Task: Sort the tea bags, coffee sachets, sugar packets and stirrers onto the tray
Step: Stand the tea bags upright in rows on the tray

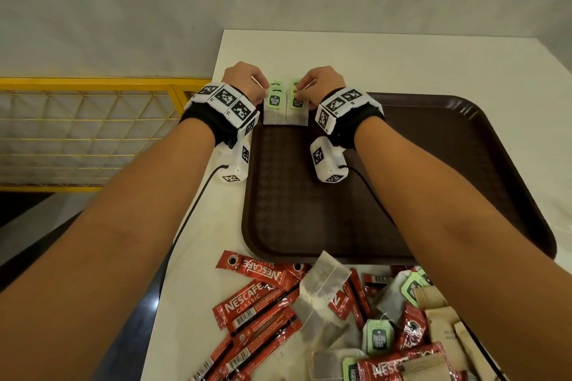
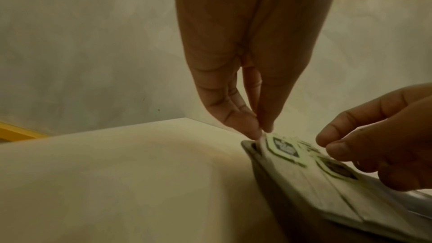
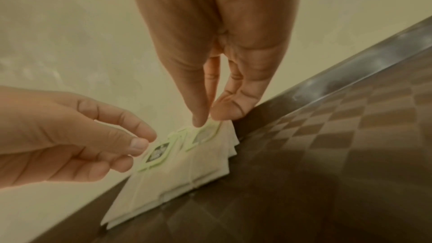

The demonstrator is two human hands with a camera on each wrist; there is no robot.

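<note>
Hands side by side, left hand [image 1: 247, 80] pinching tea bags [image 1: 284, 108], right hand [image 1: 323, 82] pinching tag [image 3: 207, 132]

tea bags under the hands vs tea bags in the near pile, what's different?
1. The tea bags at the tray corner lie flat in two neat stacks against the brown tray rim; the pile tea bags lie loose on the table, off the tray.
2. The left hand and right hand pinch the stacked ones; the pile's are untouched and mixed with red coffee sachets.

Both carry green tags.

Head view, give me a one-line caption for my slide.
Both hands, left hand and right hand, pinch tea bags at the far corner of a brown tray; unsorted packets wait nearby.
</note>
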